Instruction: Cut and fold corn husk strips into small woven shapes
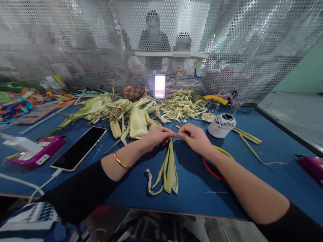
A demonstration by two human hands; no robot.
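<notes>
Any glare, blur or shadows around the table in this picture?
In the head view, the screen at the back glares white; in the head view, a soft shadow darkens the blue table below the right hand; also in the head view, the purple object at the right edge looks smeared, the strips below the left hand sharper.

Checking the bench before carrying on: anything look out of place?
Slightly: a stray white thread lies near the front edge of the table, apart from the thread spool beyond the right hand. A phone on a white cable seems odd near plant strips.
</notes>
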